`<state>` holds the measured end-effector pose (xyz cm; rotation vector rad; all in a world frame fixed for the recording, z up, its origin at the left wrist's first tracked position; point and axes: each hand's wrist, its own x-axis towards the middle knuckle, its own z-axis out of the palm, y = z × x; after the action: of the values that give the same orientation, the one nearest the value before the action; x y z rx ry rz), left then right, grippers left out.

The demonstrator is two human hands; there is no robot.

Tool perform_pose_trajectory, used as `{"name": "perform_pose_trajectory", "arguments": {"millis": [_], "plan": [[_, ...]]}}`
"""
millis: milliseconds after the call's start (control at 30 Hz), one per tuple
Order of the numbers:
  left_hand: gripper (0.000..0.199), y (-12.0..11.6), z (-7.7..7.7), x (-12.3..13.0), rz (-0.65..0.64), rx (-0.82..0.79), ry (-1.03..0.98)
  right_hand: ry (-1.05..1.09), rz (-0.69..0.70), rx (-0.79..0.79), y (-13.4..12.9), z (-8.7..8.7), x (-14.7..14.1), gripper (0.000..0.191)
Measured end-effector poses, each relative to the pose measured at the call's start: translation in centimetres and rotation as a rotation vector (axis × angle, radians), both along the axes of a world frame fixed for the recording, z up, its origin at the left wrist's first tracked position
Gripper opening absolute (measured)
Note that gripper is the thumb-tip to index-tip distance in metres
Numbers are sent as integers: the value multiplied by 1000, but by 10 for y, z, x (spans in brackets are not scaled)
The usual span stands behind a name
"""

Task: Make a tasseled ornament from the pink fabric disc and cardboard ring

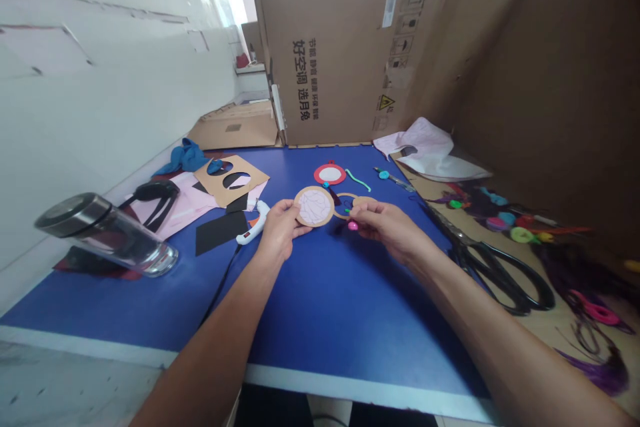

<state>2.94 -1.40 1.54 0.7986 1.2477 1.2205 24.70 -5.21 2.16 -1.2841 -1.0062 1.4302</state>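
1. Cardboard disc (pixel 314 207) gripped in left hand (pixel 283 230), above blue table (pixel 320 300).
2. Right hand (pixel 385 227) closed on joined cardboard ring (pixel 345 197).
3. Hot glue gun (pixel 254 223) just beside left hand; black scissors (pixel 500 277) right of table; glass tumbler (pixel 107 233) far left.

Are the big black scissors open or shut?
Shut: the black-handled scissors lie with their finger loops together and their blades closed into one narrow line.

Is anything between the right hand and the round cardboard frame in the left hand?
Yes: a smaller cardboard ring sits there, touching the round cardboard frame held by the left hand; the right hand grips that ring.
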Motion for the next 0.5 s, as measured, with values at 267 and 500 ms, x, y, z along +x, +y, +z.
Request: {"name": "perform_pose_trajectory", "arguments": {"millis": [267,500], "plan": [[15,-1,2,4,15,59,-72,43,98,-156,-8,-6,-25,13],[15,-2,4,7,20,113,-103,136,102,-200,-8,-9,-26,8]]}}
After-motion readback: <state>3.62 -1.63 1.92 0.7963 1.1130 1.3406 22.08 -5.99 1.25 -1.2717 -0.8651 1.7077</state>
